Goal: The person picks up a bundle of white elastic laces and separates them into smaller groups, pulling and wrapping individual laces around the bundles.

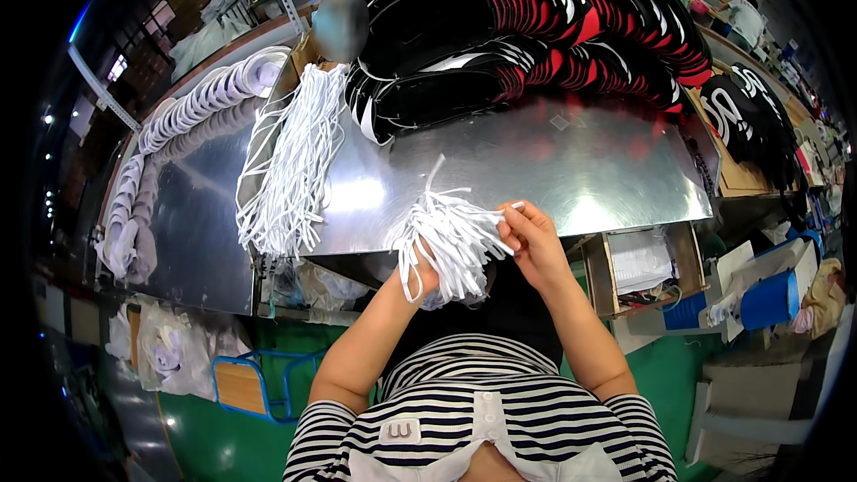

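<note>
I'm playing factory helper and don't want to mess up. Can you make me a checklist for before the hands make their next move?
1. Left hand holding the bunch of white strips: ok, though the strips partly hide its fingers.
2. Right hand pinching white strip at the bunch's right side: ok.
3. Bunch neat: not ok, its ends splay out and one sticks up over the metal table.
4. Longer pile of white strips apart from the hands: ok, it lies to their left.
5. Drawer on the right pushed in: not ok, it stands open.
6. Number of strips in the bunch: cannot tell, they overlap.
</note>
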`<state>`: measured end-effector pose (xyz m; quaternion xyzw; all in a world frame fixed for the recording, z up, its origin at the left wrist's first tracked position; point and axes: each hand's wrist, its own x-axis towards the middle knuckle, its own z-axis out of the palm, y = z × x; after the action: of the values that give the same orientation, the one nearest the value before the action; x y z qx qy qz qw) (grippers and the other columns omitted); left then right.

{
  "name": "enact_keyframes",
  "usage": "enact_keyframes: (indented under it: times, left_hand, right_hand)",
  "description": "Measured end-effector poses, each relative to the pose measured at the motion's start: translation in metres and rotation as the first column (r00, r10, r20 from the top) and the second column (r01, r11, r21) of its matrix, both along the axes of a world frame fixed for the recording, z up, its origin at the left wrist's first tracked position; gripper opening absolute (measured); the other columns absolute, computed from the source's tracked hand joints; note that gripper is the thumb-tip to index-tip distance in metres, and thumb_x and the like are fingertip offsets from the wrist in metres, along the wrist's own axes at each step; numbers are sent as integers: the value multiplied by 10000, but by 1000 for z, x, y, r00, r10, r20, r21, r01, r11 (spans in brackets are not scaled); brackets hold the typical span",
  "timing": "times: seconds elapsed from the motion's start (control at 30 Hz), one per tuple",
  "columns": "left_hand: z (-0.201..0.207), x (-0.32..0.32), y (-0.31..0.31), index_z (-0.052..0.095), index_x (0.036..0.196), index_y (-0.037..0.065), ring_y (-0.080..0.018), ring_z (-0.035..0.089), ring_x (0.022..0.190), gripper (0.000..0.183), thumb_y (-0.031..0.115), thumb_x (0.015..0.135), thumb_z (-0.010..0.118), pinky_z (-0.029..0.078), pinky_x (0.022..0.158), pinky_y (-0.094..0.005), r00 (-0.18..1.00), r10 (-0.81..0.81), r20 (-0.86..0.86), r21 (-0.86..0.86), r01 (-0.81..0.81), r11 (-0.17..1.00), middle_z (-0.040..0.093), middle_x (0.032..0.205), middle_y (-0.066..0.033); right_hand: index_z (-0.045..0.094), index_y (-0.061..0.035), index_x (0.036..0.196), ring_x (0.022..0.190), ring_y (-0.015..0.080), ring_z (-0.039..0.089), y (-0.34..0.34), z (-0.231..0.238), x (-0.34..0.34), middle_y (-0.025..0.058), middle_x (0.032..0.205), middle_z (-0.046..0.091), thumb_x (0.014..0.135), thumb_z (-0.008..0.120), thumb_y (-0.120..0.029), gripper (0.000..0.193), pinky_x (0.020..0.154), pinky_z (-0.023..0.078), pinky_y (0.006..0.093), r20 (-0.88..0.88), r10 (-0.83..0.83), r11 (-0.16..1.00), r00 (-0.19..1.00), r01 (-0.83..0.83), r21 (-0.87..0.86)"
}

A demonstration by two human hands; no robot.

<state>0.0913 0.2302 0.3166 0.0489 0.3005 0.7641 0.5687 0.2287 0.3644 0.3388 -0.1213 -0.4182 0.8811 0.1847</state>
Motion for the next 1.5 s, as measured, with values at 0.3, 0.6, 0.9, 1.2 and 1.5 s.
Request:
enact_keyframes:
  times: [0.3, 0.6, 0.9, 1.2, 1.5]
  left_hand:
    - [17, 12, 8, 630, 889, 58, -157, 626, 657, 170, 215, 901, 565, 541, 548, -298, 993, 71, 89, -86, -64, 994, 645, 774, -57]
    - [5, 9, 4, 602, 1000, 64, -179, 616, 745, 238, 267, 951, 488, 530, 618, -305, 979, 134, 155, -37, -130, 991, 638, 863, -65]
    - [-30, 15, 16, 588, 936, 91, -186, 616, 762, 187, 228, 948, 462, 546, 670, -318, 981, 131, -140, 33, -128, 991, 615, 841, -60]
    - [-21, 12, 14, 555, 834, 117, -152, 585, 684, 159, 214, 933, 476, 497, 574, -278, 975, 214, -64, -32, -216, 976, 586, 770, -28]
    - [-15, 20, 18, 552, 879, 94, -148, 587, 748, 139, 177, 942, 459, 515, 627, -271, 965, 152, 214, -89, -135, 987, 580, 824, -43]
  right_hand:
    - [645, -24, 971, 481, 24, 388, 2, 4, 11, -34, 568, 492, 944, 555, -190, 191, 454, 281, 166, 93, -242, 914, 966, 195, 355]
    - [544, -2, 1143, 721, 78, 530, 14, 12, 14, 70, 905, 630, 949, 496, -87, 218, 659, 421, 212, -45, -466, 758, 884, 425, 496]
    - [632, -85, 1017, 890, 264, 535, -56, 32, -3, 96, 1089, 565, 718, 711, -51, 311, 746, 460, 331, -189, 36, -46, 981, 191, 981]
    - [598, -12, 960, 717, 61, 472, -52, 29, 21, 28, 934, 562, 844, 631, -13, 121, 596, 366, 199, 55, 213, 600, 975, -176, 780]
    - [680, -10, 946, 503, 14, 363, -83, 14, 34, -45, 563, 473, 856, 672, -74, 111, 452, 299, 198, 72, 21, 722, 997, -65, 689]
